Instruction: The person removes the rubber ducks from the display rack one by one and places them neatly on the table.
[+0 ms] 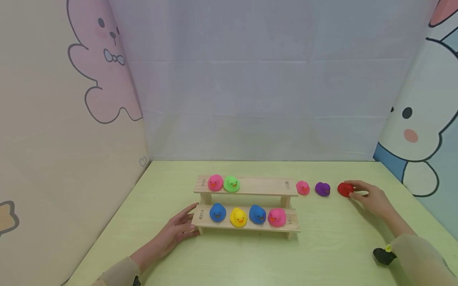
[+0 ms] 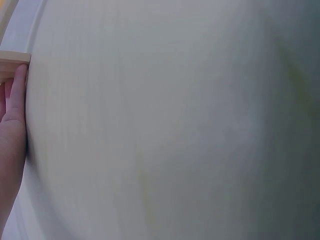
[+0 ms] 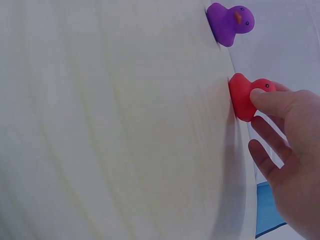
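Nine rubber ducks are in view: three pink ducks (image 1: 277, 217), two blue ducks (image 1: 217, 213), one green duck (image 1: 231, 184), one yellow duck (image 1: 238, 217), one purple duck (image 1: 323, 189) and one red duck (image 1: 344, 189). Of these, two stand on the upper shelf (image 1: 262, 186), four on the lower shelf (image 1: 292, 218), and three are off to the right of the one wooden rack (image 1: 285, 201). There is one table (image 1: 322, 254). Two hands show, one left hand (image 1: 177, 228) and one right hand (image 1: 373, 200), with two sleeves (image 1: 420, 254). Behind them are one cloth backdrop (image 1: 250, 87) and two cartoon animals, one pink figure (image 1: 107, 79) wearing one bow tie (image 1: 114, 57) and one white figure (image 1: 422, 99), plus one small heart (image 1: 143, 161).
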The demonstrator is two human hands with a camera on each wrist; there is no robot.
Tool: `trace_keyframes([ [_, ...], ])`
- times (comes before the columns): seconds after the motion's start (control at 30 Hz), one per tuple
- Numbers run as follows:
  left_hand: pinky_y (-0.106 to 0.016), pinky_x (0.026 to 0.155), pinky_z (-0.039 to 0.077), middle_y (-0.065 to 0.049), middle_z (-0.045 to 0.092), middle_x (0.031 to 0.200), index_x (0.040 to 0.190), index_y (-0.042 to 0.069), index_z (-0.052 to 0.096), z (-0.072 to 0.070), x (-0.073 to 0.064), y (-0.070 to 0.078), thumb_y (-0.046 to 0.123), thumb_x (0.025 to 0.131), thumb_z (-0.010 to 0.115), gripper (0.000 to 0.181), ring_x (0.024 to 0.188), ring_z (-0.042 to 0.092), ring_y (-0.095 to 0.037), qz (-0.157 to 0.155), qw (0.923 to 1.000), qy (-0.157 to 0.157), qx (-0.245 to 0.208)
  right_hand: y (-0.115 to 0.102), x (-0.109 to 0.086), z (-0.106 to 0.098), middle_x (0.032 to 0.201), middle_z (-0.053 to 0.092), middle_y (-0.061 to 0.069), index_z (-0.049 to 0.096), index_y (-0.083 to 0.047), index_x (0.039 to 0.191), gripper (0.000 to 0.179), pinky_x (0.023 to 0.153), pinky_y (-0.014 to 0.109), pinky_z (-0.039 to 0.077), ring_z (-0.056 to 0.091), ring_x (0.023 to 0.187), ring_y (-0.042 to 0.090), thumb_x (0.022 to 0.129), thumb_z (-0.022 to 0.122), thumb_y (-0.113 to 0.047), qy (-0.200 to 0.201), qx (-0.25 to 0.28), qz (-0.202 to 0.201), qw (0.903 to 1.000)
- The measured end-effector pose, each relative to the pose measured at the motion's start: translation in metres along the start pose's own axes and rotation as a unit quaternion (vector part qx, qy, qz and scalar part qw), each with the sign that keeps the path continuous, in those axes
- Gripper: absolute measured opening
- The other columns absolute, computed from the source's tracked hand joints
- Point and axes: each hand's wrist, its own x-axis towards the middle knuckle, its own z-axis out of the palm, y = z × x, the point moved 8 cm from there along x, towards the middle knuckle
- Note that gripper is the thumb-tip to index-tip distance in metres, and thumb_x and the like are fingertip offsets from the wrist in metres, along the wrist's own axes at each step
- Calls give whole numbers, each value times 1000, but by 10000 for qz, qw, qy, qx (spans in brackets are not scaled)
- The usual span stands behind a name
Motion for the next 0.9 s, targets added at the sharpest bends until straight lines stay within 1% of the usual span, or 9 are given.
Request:
trace_keyframes([
  [0.03, -47, 97, 43, -22, 36, 139, 153, 15, 22, 0, 0, 0, -1, 93, 53, 69, 121, 47, -32, -6, 10000, 1, -9, 0, 0, 0, 125, 52, 30, 52, 2, 132, 44, 78, 43, 53, 49, 108, 46, 91, 65, -8, -11, -43, -15, 10000],
  [0.13, -47, 97, 43, -22, 36, 139, 153, 15, 22, 0, 0, -1, -1, 93, 53, 69, 121, 47, -32, -15, 10000, -6, -30, 1, 1, -2, 127, 52, 28, 48, 1, 136, 53, 75, 30, 52, 50, 107, 43, 89, 69, -13, -3, -155, -124, 9998],
  [0.2, -48, 97, 42, -22, 36, 139, 153, 15, 22, 0, 1, -1, -1, 93, 53, 69, 121, 47, -32, -19, 10000, -11, -50, 1, 2, -4, 129, 50, 27, 45, 1, 138, 60, 75, 29, 51, 49, 108, 42, 87, 71, -17, -8, -196, -173, 9997],
  [0.33, -48, 97, 42, -22, 36, 139, 153, 14, 22, 0, 1, -1, -2, 93, 53, 69, 122, 47, -32, -4, 10000, -28, -63, 1, 5, -8, 134, 45, 27, 40, -1, 141, 67, 84, 49, 48, 44, 112, 44, 87, 72, -23, -34, -199, -180, 9996],
  [0.37, -48, 97, 42, -22, 36, 139, 153, 14, 22, 0, 1, -1, -2, 93, 53, 69, 122, 47, -32, 4, 10000, -36, -64, 0, 6, -9, 135, 44, 28, 40, -1, 142, 67, 85, 55, 45, 43, 113, 45, 87, 72, -23, -50, -199, -176, 9996],
  [0.43, -48, 97, 42, -22, 36, 139, 153, 15, 21, 0, 1, -1, -2, 93, 52, 69, 122, 47, -32, 12, 10000, -51, -64, -2, 7, -11, 135, 42, 30, 38, 0, 142, 69, 85, 64, 41, 41, 114, 48, 87, 72, -21, -48, -190, -235, 9995],
  [0.6, -48, 97, 42, -22, 36, 139, 153, 15, 21, 0, 1, -1, -2, 93, 53, 70, 121, 47, -32, 20, 10000, -72, -56, -12, 11, -18, 133, 43, 31, 39, 1, 142, 70, 84, 67, 40, 42, 112, 51, 84, 74, -14, 64, -294, -429, 9986],
  [0.77, -48, 97, 42, -21, 37, 139, 153, 15, 21, -1, 1, -1, -2, 93, 53, 70, 121, 47, -32, -1, 10000, -38, -54, -20, 15, -21, 134, 42, 31, 38, -1, 143, 70, 85, 66, 40, 41, 113, 51, 84, 74, -14, 66, -395, -364, 9985],
  [0.9, -48, 97, 43, -21, 37, 139, 153, 14, 22, -1, 1, -2, -1, 93, 54, 70, 121, 47, -32, -21, 10000, 5, -26, -33, 18, -23, 133, 43, 31, 40, -2, 143, 69, 85, 65, 41, 42, 112, 49, 85, 74, -15, 124, -430, -426, 9981],
])
